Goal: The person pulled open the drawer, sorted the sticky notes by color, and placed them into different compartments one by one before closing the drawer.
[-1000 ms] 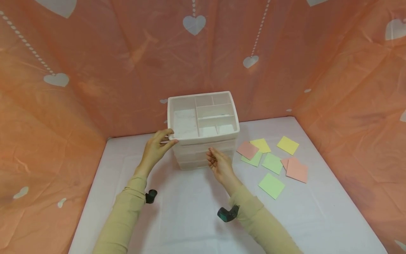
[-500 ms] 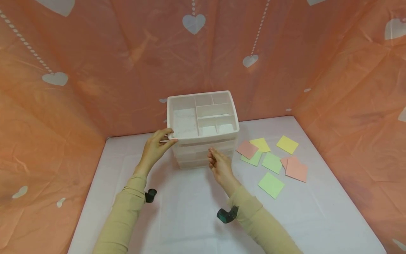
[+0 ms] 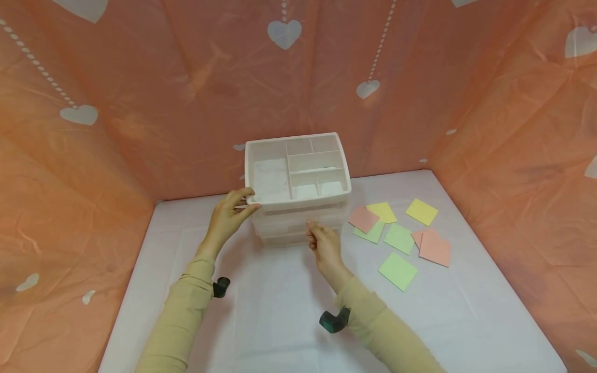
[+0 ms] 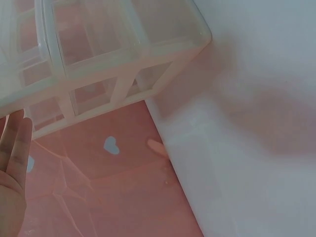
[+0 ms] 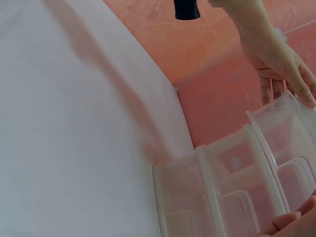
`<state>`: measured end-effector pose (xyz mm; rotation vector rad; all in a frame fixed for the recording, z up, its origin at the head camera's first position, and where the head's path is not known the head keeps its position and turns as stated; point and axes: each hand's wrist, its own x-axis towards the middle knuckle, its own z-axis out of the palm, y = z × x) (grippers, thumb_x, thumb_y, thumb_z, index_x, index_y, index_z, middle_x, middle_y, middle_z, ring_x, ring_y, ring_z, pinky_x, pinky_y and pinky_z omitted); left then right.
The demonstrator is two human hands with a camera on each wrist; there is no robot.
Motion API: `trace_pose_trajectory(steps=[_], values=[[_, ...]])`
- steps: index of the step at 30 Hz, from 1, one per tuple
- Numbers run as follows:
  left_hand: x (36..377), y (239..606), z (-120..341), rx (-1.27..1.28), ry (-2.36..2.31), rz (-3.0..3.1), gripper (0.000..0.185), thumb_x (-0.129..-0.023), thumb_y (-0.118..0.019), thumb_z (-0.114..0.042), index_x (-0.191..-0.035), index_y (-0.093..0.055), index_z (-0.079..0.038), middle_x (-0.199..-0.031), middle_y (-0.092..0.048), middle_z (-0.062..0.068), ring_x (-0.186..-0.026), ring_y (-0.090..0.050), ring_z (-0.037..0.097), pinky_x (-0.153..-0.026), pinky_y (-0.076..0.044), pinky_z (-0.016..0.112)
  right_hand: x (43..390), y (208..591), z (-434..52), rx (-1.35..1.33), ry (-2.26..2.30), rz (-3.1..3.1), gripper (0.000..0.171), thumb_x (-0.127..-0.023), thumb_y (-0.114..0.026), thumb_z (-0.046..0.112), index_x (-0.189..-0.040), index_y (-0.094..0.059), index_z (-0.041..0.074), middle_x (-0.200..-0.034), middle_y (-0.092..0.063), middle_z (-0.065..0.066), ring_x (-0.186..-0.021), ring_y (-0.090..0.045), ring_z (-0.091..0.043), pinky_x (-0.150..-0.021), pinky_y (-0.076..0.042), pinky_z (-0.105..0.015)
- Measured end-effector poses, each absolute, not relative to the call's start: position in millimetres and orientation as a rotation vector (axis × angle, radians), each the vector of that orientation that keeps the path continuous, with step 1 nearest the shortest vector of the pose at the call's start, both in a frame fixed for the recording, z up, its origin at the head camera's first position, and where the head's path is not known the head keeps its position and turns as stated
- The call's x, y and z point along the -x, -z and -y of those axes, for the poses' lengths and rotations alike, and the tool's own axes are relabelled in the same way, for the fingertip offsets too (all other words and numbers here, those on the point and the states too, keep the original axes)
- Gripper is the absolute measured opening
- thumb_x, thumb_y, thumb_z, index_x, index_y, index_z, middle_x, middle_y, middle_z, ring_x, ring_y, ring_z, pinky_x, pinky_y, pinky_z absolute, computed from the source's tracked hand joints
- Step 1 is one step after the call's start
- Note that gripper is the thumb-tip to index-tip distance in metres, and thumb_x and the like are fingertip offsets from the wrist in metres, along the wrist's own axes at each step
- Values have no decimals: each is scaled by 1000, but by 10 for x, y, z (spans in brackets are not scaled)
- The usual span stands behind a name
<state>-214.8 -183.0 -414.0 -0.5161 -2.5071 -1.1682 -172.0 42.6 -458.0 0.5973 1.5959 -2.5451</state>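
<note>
A white plastic drawer organizer (image 3: 270, 199) with clear drawers stands upright near the back of the table, its top split into open compartments. My left hand (image 3: 227, 218) holds its front left corner, thumb on the front rim and fingers over the side. In front of the drawers is my right hand (image 3: 325, 248), fingers curled, thumb and fingertips pinching at the edge of the middle drawer (image 5: 234, 182). The right wrist view shows these fingertips (image 5: 289, 219) right at that drawer's edge. The drawer's front looks slightly forward of the others. Stacked drawers also fill the upper left wrist view.
Right of the organizer lie several square paper notes: yellow (image 3: 422, 212), pink (image 3: 436, 248) and green (image 3: 398, 271), some overlapping. A white cloth covers the table (image 3: 275, 311). An orange curtain (image 3: 200, 103) with white hearts closes off the back and sides.
My right hand has drawn slightly toward me, its fingers curling more, and the middle drawer's front has edged forward a little. The left hand keeps its place on the organizer's corner.
</note>
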Motion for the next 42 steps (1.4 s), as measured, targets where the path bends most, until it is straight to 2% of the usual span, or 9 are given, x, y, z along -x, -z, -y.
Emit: trace_pose_trajectory(steps=[5, 13, 17, 27, 36, 42], values=[[2143, 4142, 1825, 508, 1168, 2515, 34, -81, -71, -24, -111, -60, -12, -96, -59, 9, -96, -65, 29, -79, -56, 35, 1689, 4624, -422, -587, 2512, -1705, 8, -88, -64, 15, -84, -61, 9, -64, -56, 7, -54, -46, -2, -52, -40, -14], [2151, 4142, 1819, 489, 1170, 2520, 34, -81, -71, -23, -111, -60, -12, -96, -59, 10, -97, -65, 30, -79, -56, 36, 1631, 4666, -417, -568, 2484, -1834, 18, -86, -66, 17, -94, -64, 1, -68, -58, 4, -55, -50, -4, -57, -45, -18], [2154, 4140, 1815, 478, 1182, 2521, 34, -82, -71, -24, -112, -60, -13, -99, -59, 11, -97, -65, 31, -79, -56, 37, 1601, 4671, -414, -556, 2473, -1885, 18, -86, -66, 18, -94, -66, 2, -69, -59, 4, -56, -51, -5, -60, -46, -20], [2145, 4135, 1810, 462, 1188, 2522, 36, -81, -71, -24, -113, -60, -11, -102, -61, 12, -97, -65, 31, -78, -56, 40, 1545, 4702, -411, -602, 2512, -1818, 8, -83, -68, 13, -86, -66, 5, -66, -62, 2, -54, -49, -3, -55, -43, -16], [2157, 4145, 1812, 471, 1173, 2539, 35, -82, -70, -27, -113, -60, -13, -102, -60, 11, -97, -64, 30, -79, -56, 37, 1471, 4709, -434, -599, 2500, -1781, 7, -84, -67, 13, -85, -65, 6, -62, -62, 6, -52, -48, -3, -54, -42, -16], [2155, 4148, 1824, 466, 1199, 2542, 36, -82, -70, -27, -114, -60, -14, -102, -59, 10, -99, -64, 30, -80, -56, 38, 1390, 4703, -475, -544, 2469, -1800, 15, -84, -69, 19, -88, -64, 5, -63, -61, 7, -53, -48, -4, -57, -43, -17]])
